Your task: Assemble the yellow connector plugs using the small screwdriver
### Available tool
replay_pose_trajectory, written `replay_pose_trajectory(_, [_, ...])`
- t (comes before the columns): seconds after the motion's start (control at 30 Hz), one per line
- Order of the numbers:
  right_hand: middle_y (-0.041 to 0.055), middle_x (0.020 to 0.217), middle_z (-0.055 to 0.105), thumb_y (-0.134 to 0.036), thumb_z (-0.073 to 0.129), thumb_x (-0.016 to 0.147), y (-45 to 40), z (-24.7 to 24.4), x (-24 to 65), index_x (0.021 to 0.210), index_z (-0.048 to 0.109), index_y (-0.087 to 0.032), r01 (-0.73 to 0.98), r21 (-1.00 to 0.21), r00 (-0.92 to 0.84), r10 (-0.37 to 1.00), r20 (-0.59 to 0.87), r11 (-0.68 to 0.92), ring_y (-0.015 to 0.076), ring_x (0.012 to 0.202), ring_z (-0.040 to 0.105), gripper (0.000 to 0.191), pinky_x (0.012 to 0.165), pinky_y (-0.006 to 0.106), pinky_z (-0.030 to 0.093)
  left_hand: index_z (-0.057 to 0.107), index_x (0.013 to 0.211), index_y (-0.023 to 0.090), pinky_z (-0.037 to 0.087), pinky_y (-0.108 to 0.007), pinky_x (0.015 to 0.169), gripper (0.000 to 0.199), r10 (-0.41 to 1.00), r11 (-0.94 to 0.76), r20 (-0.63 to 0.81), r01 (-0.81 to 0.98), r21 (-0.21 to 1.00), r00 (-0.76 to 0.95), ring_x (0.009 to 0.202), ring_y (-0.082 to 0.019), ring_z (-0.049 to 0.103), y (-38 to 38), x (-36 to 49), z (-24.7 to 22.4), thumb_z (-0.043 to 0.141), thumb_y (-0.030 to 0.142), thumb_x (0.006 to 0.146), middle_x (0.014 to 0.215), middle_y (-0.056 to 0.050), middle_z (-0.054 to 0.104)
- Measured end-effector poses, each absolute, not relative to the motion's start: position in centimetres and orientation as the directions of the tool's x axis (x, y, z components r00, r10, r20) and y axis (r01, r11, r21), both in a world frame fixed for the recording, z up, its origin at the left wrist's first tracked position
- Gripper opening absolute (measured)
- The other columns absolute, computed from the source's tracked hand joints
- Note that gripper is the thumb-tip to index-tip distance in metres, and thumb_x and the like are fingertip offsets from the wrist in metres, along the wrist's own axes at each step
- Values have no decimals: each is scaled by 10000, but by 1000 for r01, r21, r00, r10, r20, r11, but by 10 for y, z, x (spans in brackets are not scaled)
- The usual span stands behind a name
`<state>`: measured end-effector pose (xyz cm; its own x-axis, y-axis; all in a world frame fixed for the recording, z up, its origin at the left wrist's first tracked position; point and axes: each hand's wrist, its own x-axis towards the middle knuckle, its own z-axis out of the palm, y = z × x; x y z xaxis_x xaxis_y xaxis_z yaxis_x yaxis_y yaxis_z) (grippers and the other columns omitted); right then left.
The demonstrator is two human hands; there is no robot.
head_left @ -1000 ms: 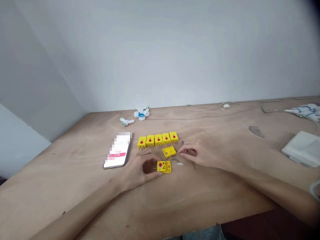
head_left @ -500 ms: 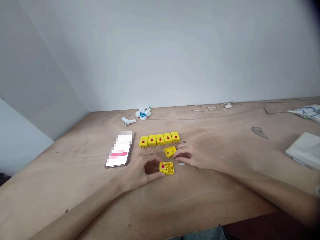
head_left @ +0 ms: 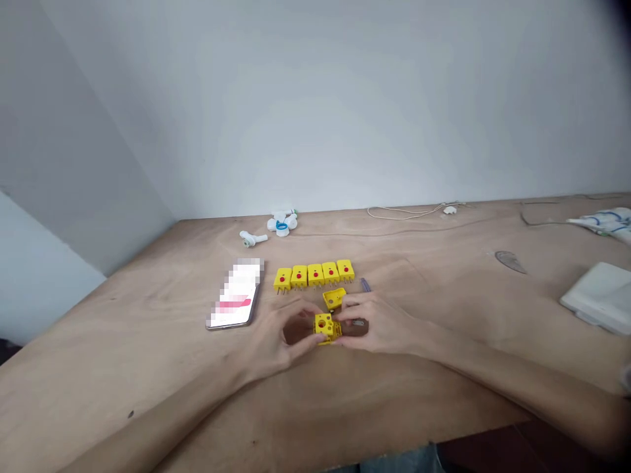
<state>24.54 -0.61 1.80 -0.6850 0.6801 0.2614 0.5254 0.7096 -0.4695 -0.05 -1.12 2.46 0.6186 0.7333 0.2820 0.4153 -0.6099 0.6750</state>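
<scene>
My left hand (head_left: 280, 333) is closed, with thumb and fingertips gripping the left side of a small yellow plug (head_left: 324, 325). The plug's inner side, with a round hole, faces up; its pins do not show. At the plug's right side my right hand (head_left: 372, 320) is closed too, fingertips pinching its edge. Behind them lies a loose yellow cover half (head_left: 334, 298), hollow side up, close to my right fingers. A small pale clip (head_left: 358, 322) is partly hidden by my right hand. Farther back, several finished-looking yellow plugs (head_left: 315, 274) with red dots stand in a row.
A phone (head_left: 235, 299) lies left of my hands. White fittings (head_left: 282, 225) sit near the wall. A grey screwdriver-like piece (head_left: 365, 284) is behind my right hand. A white case (head_left: 599, 297), a thin cable (head_left: 409, 213) and a bundled item (head_left: 608, 220) are to the right.
My right hand has moved left and down from beside the cover half to the plug. The plug has tilted, and its red dot and pins no longer show.
</scene>
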Motion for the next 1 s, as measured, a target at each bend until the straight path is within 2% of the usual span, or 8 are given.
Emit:
replay_pose_trajectory(0.13, [52, 1012, 725, -484, 657, 924, -5, 19, 248, 1004, 759, -216, 497, -491, -700, 665, 262, 716, 191, 838, 657, 298, 721, 311, 491, 696, 1039, 218, 565, -363, 821, 194, 771, -592, 289, 473, 653, 567, 932, -229, 683, -8, -1, 26, 672, 361, 910, 1028, -50, 730])
replay_pose_trajectory(0.2, [50, 1113, 721, -426, 667, 927, -2, 18, 253, 1114, 741, -239, 459, -515, -715, 645, 269, 724, 196, 911, 668, 275, 779, 318, 509, 697, 1070, 213, 559, -376, 819, 249, 823, -551, 299, 556, 623, 483, 934, -237, 678, -2, -4, 25, 666, 404, 913, 1028, -57, 728])
replay_pose_trajectory(0.27, [46, 1068, 725, -336, 654, 937, 2, 17, 258, 1141, 726, -233, 480, -521, -666, 680, 307, 706, 191, 894, 661, 240, 789, 324, 516, 720, 1010, 210, 555, -367, 758, 237, 841, -530, 270, 611, 589, 469, 883, -237, 674, 4, -8, 23, 653, 418, 918, 988, -57, 724])
replay_pose_trajectory(0.37, [38, 1031, 726, -201, 612, 937, 9, 14, 266, 1110, 741, -250, 488, -515, -636, 691, 342, 704, 175, 844, 655, 221, 732, 300, 522, 733, 1041, 207, 546, -417, 838, 236, 827, -547, 233, 633, 548, 513, 986, -269, 657, 9, -11, 22, 679, 381, 892, 1068, -83, 706])
replay_pose_trajectory(0.5, [39, 1092, 726, -215, 636, 935, 18, 12, 268, 1147, 737, -267, 475, -482, -707, 645, 290, 736, 182, 891, 670, 240, 767, 311, 540, 685, 1169, 202, 535, -464, 899, 293, 802, -583, 279, 589, 560, 528, 1074, -284, 635, 7, -12, 25, 624, 317, 906, 1183, -104, 677])
replay_pose_trajectory(0.63, [43, 1136, 729, -183, 627, 943, 24, 11, 266, 1089, 759, -259, 462, -467, -736, 620, 273, 754, 202, 989, 672, 211, 846, 343, 535, 709, 1020, 196, 551, -443, 849, 211, 725, -675, 323, 533, 510, 609, 973, -271, 661, 1, -12, 30, 631, 347, 895, 1032, -80, 710])
replay_pose_trajectory(0.83, [28, 1033, 735, -193, 625, 956, 28, 7, 262, 991, 753, -225, 459, -512, -721, 641, 263, 726, 178, 904, 663, 137, 779, 307, 514, 672, 1193, 228, 501, -516, 1008, 458, 643, -757, 295, 530, 381, 706, 1170, -322, 621, -5, -10, 25, 756, 461, 808, 1274, -96, 676])
replay_pose_trajectory(1.0, [8, 906, 718, -259, 679, 931, 23, 7, 258, 906, 743, -215, 384, -623, -680, 665, 307, 681, 149, 781, 628, 82, 682, 272, 470, 682, 1084, 210, 529, -474, 954, 337, 611, -785, 332, 496, 372, 718, 1102, -294, 650, -6, -10, 26, 727, 440, 842, 1169, -94, 710])
